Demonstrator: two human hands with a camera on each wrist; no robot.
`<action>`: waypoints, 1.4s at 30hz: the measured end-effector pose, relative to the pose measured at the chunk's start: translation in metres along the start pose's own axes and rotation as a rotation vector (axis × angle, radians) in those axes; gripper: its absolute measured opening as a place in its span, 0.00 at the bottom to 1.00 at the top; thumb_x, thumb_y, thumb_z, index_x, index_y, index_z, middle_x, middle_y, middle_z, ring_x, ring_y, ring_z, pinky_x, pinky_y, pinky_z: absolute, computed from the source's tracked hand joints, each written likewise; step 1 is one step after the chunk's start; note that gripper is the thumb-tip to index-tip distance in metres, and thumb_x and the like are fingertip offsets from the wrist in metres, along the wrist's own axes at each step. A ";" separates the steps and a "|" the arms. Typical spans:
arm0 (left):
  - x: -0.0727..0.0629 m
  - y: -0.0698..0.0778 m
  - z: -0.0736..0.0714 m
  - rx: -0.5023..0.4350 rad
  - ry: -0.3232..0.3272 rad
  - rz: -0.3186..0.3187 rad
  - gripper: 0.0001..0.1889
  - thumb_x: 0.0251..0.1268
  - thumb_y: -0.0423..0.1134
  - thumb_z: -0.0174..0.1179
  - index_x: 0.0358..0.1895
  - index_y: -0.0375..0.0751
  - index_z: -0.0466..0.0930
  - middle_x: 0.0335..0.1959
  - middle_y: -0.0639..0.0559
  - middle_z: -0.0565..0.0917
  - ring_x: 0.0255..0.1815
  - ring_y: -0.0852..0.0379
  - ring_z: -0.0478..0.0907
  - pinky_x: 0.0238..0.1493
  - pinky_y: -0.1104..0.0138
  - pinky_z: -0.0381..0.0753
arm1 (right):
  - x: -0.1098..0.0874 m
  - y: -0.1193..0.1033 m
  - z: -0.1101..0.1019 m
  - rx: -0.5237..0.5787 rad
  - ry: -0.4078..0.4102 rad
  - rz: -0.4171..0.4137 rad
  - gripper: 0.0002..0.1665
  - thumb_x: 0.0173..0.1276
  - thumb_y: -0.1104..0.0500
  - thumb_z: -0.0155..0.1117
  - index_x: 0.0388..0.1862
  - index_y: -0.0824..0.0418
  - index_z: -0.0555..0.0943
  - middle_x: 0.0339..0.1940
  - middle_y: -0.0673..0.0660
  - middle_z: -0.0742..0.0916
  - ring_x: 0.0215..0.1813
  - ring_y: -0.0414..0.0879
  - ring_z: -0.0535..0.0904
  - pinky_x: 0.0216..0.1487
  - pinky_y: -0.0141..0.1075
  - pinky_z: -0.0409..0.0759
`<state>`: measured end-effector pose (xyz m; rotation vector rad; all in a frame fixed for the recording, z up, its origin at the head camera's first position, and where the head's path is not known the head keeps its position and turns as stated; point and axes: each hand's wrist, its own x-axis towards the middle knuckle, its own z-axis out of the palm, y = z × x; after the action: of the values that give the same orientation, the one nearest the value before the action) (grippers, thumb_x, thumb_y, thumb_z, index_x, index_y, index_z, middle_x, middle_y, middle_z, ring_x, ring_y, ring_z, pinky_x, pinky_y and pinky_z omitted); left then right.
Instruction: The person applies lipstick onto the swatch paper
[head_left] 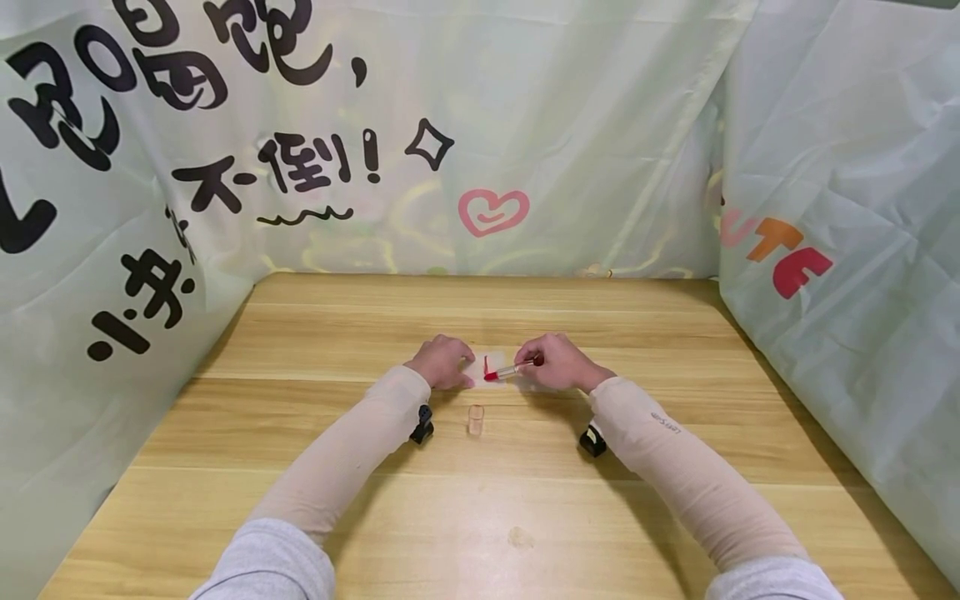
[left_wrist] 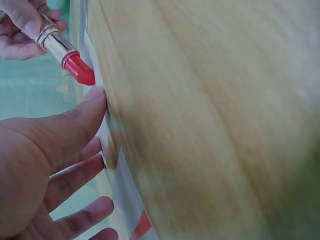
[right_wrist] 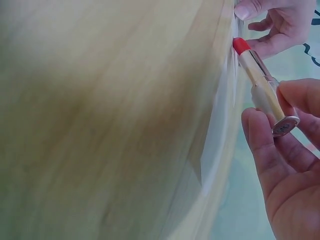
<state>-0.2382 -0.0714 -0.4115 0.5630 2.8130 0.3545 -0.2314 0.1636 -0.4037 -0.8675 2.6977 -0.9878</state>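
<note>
My right hand [head_left: 561, 364] pinches a lipstick [head_left: 510, 370] with a clear and gold tube between thumb and fingers. In the right wrist view the lipstick's bare red tip [right_wrist: 240, 45] points away from that hand, right at a small white paper [right_wrist: 215, 135]. In the head view the paper carries a red stroke [head_left: 486, 364], and the tip overlaps its lower end. My left hand [head_left: 441, 362] rests at the paper's left edge. In the left wrist view its thumb [left_wrist: 80, 120] presses on the paper beside the lipstick tip, with the other fingers spread.
A clear lipstick cap [head_left: 476, 420] stands on the wooden table [head_left: 375, 517], nearer to me than the paper and between my forearms. A printed cloth [head_left: 600, 125] hangs behind the table and along both sides. Black wrist cameras [head_left: 592, 441] hang below the sleeves.
</note>
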 end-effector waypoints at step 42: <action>-0.004 0.003 -0.005 -0.033 -0.008 0.020 0.23 0.58 0.47 0.70 0.57 0.44 0.81 0.61 0.49 0.78 0.65 0.44 0.68 0.66 0.52 0.64 | -0.007 -0.002 -0.012 0.039 -0.037 0.024 0.03 0.63 0.67 0.65 0.35 0.62 0.83 0.28 0.48 0.85 0.29 0.43 0.74 0.35 0.36 0.73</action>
<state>-0.2351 -0.0707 -0.4053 0.5843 2.7898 0.4010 -0.2286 0.1733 -0.3934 -0.8356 2.6429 -1.0062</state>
